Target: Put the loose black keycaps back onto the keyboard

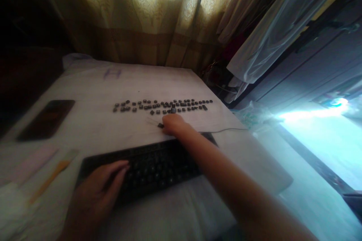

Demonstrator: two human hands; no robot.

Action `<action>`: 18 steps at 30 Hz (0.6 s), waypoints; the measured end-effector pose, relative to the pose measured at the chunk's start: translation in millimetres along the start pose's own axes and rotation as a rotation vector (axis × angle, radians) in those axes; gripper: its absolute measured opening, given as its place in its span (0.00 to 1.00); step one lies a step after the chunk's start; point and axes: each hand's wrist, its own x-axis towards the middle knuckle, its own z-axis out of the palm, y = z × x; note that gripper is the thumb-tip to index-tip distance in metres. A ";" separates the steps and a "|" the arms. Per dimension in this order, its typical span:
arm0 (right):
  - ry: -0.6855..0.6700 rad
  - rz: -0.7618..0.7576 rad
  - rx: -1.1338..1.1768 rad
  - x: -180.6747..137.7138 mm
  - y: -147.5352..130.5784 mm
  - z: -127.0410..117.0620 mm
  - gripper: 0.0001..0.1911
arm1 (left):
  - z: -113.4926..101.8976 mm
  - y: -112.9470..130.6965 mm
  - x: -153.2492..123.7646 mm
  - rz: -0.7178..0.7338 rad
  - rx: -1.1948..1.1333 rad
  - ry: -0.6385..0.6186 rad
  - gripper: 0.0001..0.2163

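Observation:
A black keyboard (152,184) lies across the front of the table, its base showing many round key positions, blurred. My left hand (98,184) rests over its left end, thumb and forefinger pinched together; whether anything small is between them I cannot make out. Beyond the keyboard, my right hand (173,124) is closed on a small black tool with thin wires, which looks like a wire keycap puller (160,125). A black keycap (173,110) shows right at its fingers, among loose keycaps (183,104) laid out in uneven rows.
A dark phone (46,120) lies at the left. Nearer are a pink block-like object (34,163) and a brush with an orange handle (49,180). A thin cable (229,129) runs right from the keyboard. Curtains (152,19) hang behind the table.

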 end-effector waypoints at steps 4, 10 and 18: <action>0.033 -0.015 0.033 -0.8 1.9 -0.4 0.13 | 0.1 0.0 -0.2 -0.013 0.003 -0.018 0.15; 0.181 0.038 0.257 -22.0 19.9 4.1 0.16 | 0.5 -0.9 -2.0 0.022 0.000 -0.025 0.13; 0.264 -0.060 1.167 -88.4 9.3 57.6 0.03 | 1.9 4.9 1.6 0.077 0.019 -0.006 0.13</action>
